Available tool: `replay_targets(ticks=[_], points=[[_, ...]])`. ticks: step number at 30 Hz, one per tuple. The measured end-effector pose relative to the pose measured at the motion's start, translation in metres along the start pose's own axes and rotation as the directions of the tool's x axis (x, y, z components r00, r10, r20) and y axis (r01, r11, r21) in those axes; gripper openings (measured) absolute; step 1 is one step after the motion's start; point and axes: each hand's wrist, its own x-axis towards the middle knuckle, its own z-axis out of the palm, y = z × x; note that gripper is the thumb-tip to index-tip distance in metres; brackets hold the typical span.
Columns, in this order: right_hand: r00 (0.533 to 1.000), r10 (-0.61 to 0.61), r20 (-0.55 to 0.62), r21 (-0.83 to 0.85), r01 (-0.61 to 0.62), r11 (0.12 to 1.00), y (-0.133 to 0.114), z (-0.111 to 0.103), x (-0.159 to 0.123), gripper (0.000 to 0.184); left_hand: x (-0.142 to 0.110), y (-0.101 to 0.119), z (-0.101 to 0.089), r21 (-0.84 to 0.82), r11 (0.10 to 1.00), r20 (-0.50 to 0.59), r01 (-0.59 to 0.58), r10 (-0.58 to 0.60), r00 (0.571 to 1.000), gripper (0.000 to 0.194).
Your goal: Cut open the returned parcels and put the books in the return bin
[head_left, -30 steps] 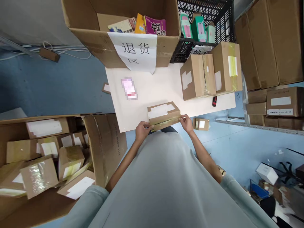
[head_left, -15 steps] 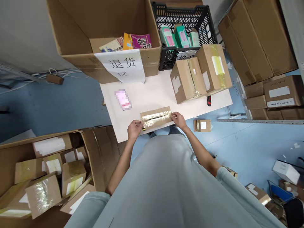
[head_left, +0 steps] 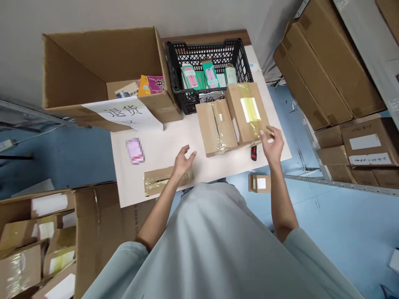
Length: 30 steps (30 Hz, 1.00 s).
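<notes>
A flat taped cardboard parcel (head_left: 156, 180) lies on the white table (head_left: 162, 145) near its front edge. My left hand (head_left: 183, 161) hovers just above the parcel's right end, fingers spread and empty. My right hand (head_left: 272, 143) is open beside the near right corner of a taped carton (head_left: 246, 112), its fingertips at the carton's edge. A second carton (head_left: 215, 126) stands against that one on its left. A red and black tool (head_left: 253, 152) lies on the table between the cartons and my right hand.
A large open box (head_left: 93, 70) with a paper sign and books sits at the back left. A black crate (head_left: 205, 66) holds small green boxes. Parcel-filled cartons (head_left: 37, 241) stand on the floor to the left, stacked cartons (head_left: 327, 74) to the right, a small box (head_left: 259, 183) on the floor.
Both hands have let go of the flat parcel, which now lies on the table. My right hand moved right to the taped carton. The camera view has swung right and up.
</notes>
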Motion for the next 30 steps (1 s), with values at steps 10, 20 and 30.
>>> replay_targets(ticks=[10,20,30], points=[[0.756,0.377,0.536,0.211,-0.552,0.807,0.076,-0.001,0.058,0.081,0.023,0.044,0.1,-0.261,0.952,-0.049,0.161,-0.179,0.983,0.078],[0.757,0.217,0.617,0.24,-0.443,0.864,0.036,0.02,0.019,0.065,-0.015,0.021,0.057,-0.273,0.939,-0.166,0.21,-0.261,0.951,0.063],[0.802,0.064,0.593,0.222,-0.24,0.945,0.063,0.058,0.037,0.074,0.023,0.043,0.04,-0.103,0.965,-0.298,0.243,-0.263,0.918,0.054]])
